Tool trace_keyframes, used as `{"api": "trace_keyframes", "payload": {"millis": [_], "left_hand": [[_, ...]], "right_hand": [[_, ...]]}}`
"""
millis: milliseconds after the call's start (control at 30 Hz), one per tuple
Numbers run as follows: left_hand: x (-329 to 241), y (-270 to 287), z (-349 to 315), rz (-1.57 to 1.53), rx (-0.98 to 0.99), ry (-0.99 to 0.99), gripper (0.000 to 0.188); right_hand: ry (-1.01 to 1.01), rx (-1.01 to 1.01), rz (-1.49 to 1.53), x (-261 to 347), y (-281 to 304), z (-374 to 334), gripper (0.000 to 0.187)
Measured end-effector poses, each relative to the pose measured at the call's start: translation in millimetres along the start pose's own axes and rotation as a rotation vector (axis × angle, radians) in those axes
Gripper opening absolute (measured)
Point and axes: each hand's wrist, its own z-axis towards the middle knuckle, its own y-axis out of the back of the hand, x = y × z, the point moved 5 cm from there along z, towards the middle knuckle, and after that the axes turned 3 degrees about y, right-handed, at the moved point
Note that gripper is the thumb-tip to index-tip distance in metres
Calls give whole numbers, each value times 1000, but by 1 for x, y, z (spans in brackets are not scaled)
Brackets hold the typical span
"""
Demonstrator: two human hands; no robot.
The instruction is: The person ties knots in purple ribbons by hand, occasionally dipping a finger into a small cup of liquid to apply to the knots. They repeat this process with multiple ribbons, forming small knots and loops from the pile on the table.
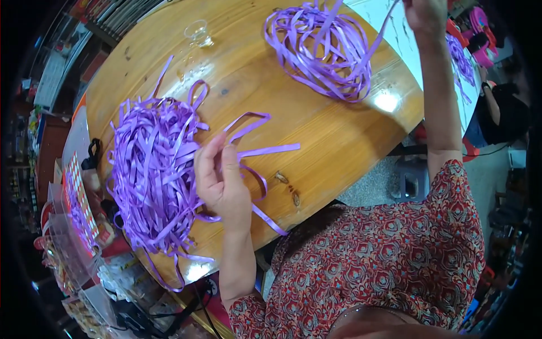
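Observation:
A large tangled heap of shiny purple ribbon [155, 169] lies on the left part of a wooden table. My left hand [221, 181] is at the heap's right edge, its fingers curled and thumb close to the fingertips. Loose ribbon strands [268, 151] stick out beside this hand; whether one is pinched in it, I cannot make out. A looser coil of the same ribbon [319, 51] rests at the table's far right. My right hand [426, 20], raised at the top edge and partly cut off, grips a strand running up from that coil.
The round-edged wooden table [243, 85] carries a small clear cup [197, 32] at its far side. Clear plastic packages [121, 277] crowd its left edge. A white marbled table [389, 31] adjoins at the right; a person in black [502, 113] is beside it, near more purple ribbon [460, 59].

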Motion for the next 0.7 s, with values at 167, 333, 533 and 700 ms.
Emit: {"api": "trace_keyframes", "payload": {"millis": [167, 333, 533, 700], "left_hand": [[-23, -33, -13, 277, 304, -405, 7], [-27, -40, -30, 293, 641, -642, 18], [-49, -38, -28, 224, 490, -815, 40], [-54, -38, -25, 230, 376, -835, 41]], "right_hand": [[301, 259, -636, -47, -13, 20, 25], [374, 689, -575, -45, -115, -68, 20], [580, 1086, -271, -35, -181, -169, 28], [561, 1116, -201, -35, -214, -192, 21]]}}
